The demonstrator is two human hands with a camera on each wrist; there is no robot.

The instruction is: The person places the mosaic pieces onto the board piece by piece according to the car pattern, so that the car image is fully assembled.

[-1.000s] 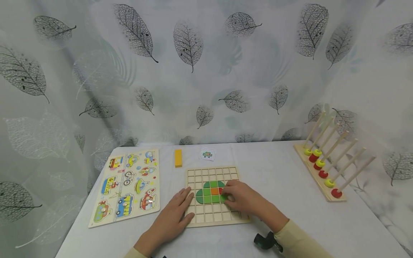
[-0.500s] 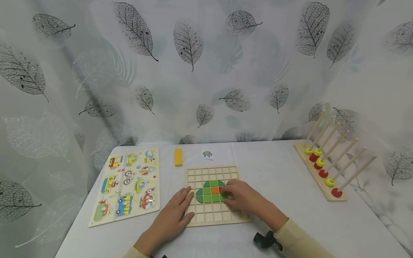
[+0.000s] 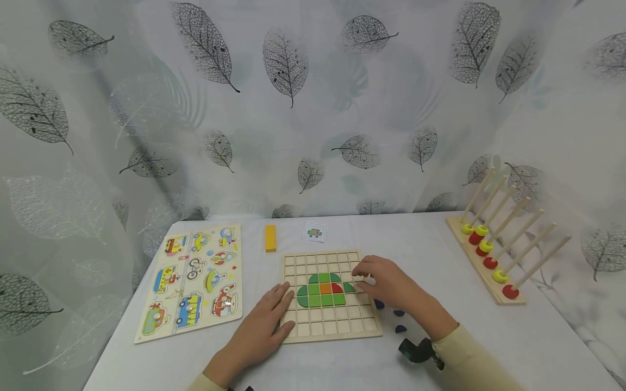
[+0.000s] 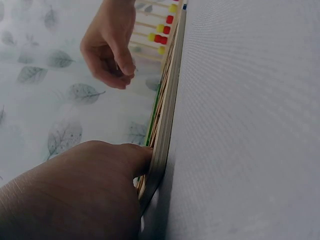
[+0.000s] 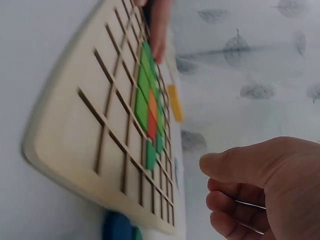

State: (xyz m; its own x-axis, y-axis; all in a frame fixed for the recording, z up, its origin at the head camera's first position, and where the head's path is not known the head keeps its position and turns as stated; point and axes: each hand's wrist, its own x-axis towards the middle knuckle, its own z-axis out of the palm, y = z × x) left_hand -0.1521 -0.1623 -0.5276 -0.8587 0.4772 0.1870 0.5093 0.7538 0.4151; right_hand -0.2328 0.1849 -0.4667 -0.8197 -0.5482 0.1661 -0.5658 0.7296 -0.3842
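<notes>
The left hand (image 4: 75, 190) rests against the pale wooden grid board's edge (image 4: 162, 135); the right hand (image 4: 107, 45) hovers above, fingers curled, seemingly empty.

Two hands (image 3: 264, 320), two puzzle boards (image 3: 327, 331), three blue pieces (image 3: 379, 304), six pegs (image 3: 530, 271)

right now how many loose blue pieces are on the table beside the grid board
3, on the table right of the grid board: one by its edge, one further right, one nearest the person. The right hand may hide more.

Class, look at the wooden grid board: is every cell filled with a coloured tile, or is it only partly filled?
Partly filled. The grid board holds only a small cluster of green, orange and red tiles near its middle; the surrounding cells show bare wood.
</notes>
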